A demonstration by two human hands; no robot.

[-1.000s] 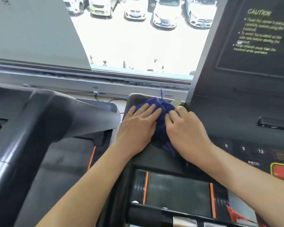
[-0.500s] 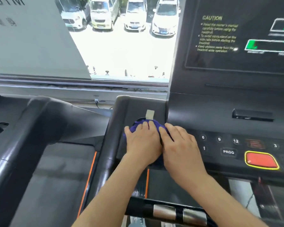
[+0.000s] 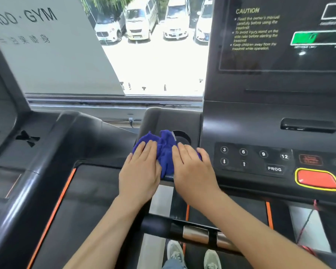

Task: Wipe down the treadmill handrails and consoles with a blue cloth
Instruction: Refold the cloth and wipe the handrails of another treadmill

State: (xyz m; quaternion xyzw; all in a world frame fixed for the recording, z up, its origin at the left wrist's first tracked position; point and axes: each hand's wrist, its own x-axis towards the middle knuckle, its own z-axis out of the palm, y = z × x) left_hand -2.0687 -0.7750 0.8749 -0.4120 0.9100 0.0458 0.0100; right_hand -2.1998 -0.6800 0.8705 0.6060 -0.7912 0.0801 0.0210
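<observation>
A crumpled blue cloth lies on the left tray of the black treadmill console, partly over a round cup holder. My left hand presses flat on the cloth's left part with straight fingers. My right hand presses flat on its right part, fingers together, thumb out toward the keypad. The cloth bunches up between the two hands. A black front handrail with metal sensor plates crosses below my forearms.
To the right are number keys, a PROG key and a red stop button. A screen with a caution text rises above. Another treadmill's black frame stands at the left. A window faces parked cars.
Both hands have slid the cloth nearer along the tray and spread apart, so the cup holder behind it now shows. The view shifted left and down.
</observation>
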